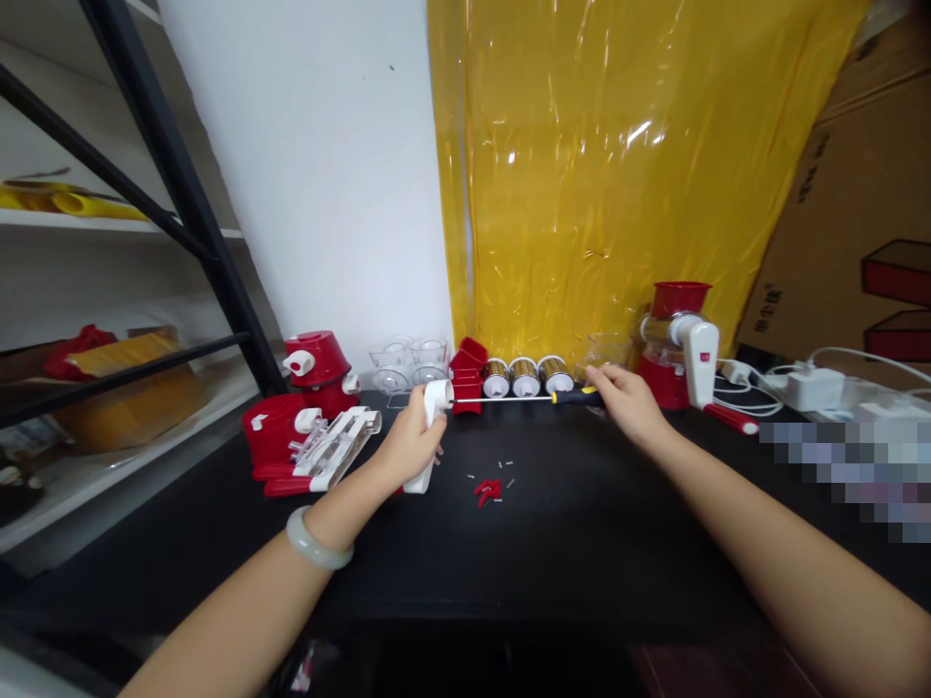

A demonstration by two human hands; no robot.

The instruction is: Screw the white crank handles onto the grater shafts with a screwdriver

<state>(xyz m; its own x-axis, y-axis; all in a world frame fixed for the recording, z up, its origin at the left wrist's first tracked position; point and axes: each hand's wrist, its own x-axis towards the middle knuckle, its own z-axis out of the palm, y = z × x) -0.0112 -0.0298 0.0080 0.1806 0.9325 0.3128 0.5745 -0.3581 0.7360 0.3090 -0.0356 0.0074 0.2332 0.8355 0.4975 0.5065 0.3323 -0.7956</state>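
My left hand (pixel 408 441) is wrapped round a white plastic crank handle (pixel 437 394), holding it up above the black table. In my right hand (pixel 620 396) is the dark blue and yellow grip of a screwdriver (pixel 574 396). Its long metal shaft points left, and the tip meets the round end of the white handle; whether it sits in a screw there is hidden. Below and between my hands, several small screws (pixel 510 483) lie round some little red plastic parts (pixel 489 490).
Red grater bases (pixel 274 431) and white-and-clear handles (pixel 343 446) stand left. At the back are clear plastic parts (pixel 408 364), red pieces (pixel 467 373) and three grater drums (pixel 525 378). An assembled red-and-white grater (pixel 676 339) stands right, beside white cables and adapters (pixel 815 390).
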